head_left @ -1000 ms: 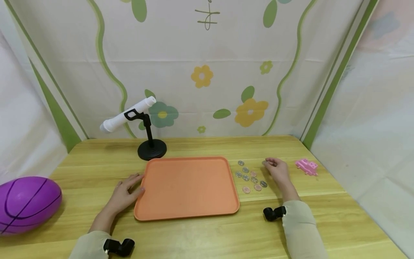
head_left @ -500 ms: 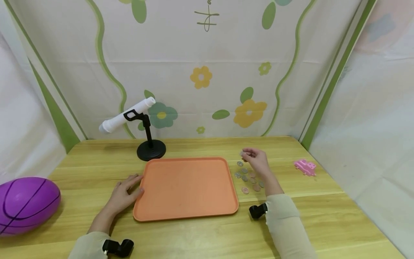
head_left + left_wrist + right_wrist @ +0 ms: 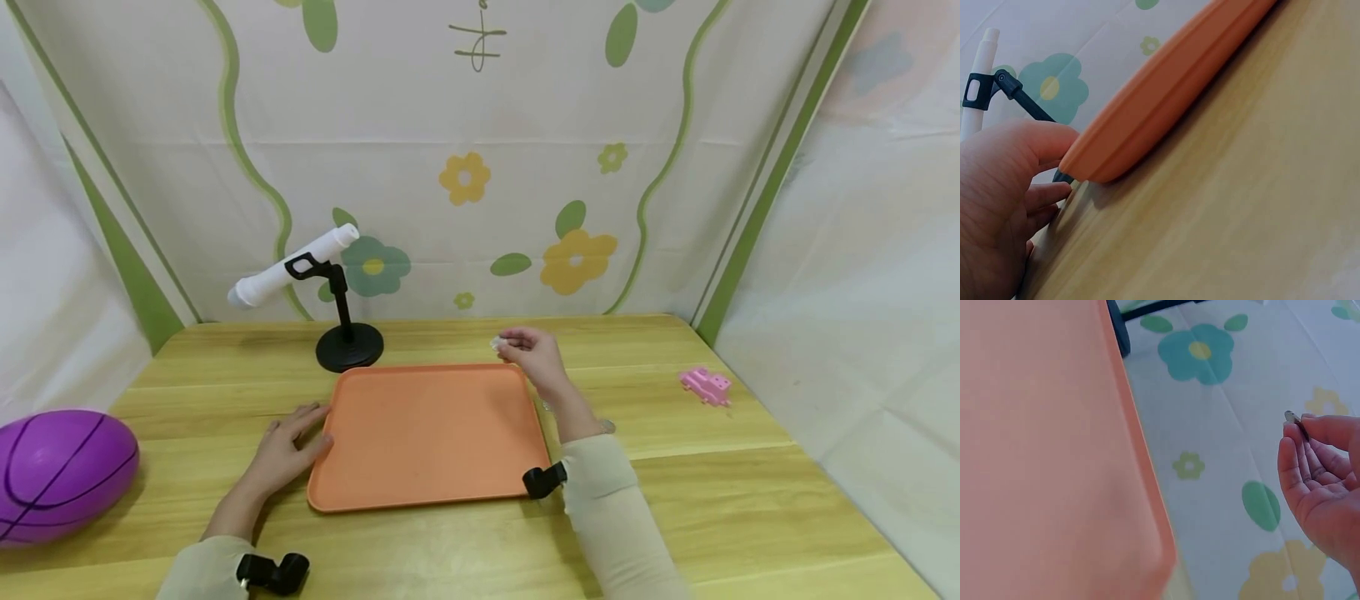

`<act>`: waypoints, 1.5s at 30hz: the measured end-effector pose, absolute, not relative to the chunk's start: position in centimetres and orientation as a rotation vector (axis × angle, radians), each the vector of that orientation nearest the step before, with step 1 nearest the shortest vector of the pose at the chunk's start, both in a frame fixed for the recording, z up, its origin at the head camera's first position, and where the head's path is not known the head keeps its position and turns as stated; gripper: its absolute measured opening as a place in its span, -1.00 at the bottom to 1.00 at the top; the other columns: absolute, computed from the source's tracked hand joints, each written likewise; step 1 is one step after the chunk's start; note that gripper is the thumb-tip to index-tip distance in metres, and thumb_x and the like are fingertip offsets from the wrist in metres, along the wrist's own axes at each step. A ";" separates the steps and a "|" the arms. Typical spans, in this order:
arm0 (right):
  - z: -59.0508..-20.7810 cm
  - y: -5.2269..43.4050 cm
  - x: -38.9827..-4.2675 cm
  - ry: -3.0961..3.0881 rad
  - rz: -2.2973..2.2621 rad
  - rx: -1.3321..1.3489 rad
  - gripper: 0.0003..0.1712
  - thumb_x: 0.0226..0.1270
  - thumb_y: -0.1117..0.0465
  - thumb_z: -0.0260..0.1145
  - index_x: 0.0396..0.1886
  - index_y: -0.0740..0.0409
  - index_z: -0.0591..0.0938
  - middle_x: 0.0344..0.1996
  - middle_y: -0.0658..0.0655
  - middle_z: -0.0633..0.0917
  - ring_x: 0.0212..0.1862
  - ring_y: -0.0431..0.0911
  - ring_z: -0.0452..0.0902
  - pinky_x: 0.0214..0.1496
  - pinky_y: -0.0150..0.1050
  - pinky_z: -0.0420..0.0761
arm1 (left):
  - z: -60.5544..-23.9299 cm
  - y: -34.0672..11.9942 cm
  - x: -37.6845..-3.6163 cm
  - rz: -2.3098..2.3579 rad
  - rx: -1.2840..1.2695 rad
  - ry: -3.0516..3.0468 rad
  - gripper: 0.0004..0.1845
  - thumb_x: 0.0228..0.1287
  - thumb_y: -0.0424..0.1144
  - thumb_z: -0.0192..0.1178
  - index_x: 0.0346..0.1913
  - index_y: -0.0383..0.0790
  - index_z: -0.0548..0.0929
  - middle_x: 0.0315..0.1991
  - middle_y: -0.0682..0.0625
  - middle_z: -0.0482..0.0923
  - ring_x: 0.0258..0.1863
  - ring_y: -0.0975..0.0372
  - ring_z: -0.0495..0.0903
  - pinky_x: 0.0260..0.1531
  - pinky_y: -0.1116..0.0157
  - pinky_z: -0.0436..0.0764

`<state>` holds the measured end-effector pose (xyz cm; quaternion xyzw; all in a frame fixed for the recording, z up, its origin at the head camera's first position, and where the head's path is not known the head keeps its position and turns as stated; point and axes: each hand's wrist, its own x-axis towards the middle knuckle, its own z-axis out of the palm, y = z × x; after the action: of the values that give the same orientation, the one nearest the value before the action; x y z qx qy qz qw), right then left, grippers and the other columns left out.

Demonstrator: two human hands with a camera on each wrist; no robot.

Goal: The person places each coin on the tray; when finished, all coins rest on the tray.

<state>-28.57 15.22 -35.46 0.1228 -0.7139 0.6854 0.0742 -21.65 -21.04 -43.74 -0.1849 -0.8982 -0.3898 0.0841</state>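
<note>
Pinching right hand (image 3: pixel 534 357): coin (image 3: pixel 1294 419), between thumb and fingers, near orange tray (image 3: pixel 431 437)
Left hand (image 3: pixel 283 454): relaxed, fingers extended, touching tray's left rim

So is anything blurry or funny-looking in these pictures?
Head view: soft light, but the coin is just a pale spot and the purple ball looks stretched, perhaps by a wide lens; left wrist view: the wooden table looks blurry, with a dark shadow under the tray; right wrist view: the tray looks hazy and pinkish, the right hand clearer.

Beige sleeves (image 3: pixel 618 525); black wrist cameras (image 3: pixel 545 481) (one each).
</note>
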 end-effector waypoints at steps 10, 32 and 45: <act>-36.3 9.8 -28.7 -2.174 2.215 0.403 -0.73 0.09 0.49 0.18 -0.17 0.52 0.51 -0.42 0.22 0.57 -0.36 -0.01 0.53 -0.16 0.04 0.43 | -43.8 -21.0 -21.7 -1.169 -0.553 -2.667 -0.48 0.14 -0.18 0.13 0.14 -0.37 0.36 0.13 -0.39 0.18 0.15 -0.20 0.04 -0.01 -0.21 -0.16; -40.3 -0.1 -29.3 -2.292 2.429 0.211 -0.82 0.08 0.44 0.21 -0.27 0.41 0.59 -0.40 0.17 0.63 -0.35 -0.03 0.57 -0.25 -0.20 0.53 | -43.9 -21.0 -21.6 -1.149 -0.539 -2.664 -0.49 0.13 -0.18 0.13 0.13 -0.36 0.37 0.12 -0.38 0.21 0.15 -0.18 0.07 0.00 -0.21 -0.16; -41.8 -3.8 -28.3 -2.348 2.408 0.045 -0.82 0.00 0.45 0.27 -0.32 0.40 0.60 -0.59 0.15 0.61 -0.63 -0.12 0.50 -0.53 -0.31 0.54 | -43.5 -20.9 -21.5 -1.123 -0.505 -2.684 -0.49 0.13 -0.17 0.13 0.12 -0.34 0.39 0.11 -0.37 0.23 0.14 -0.17 0.09 0.01 -0.19 -0.15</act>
<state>-28.35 -3.80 -41.78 0.0132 -0.6938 0.7115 -0.1108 -21.52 -20.92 -43.49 -0.1703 -0.9048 -0.3787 0.0940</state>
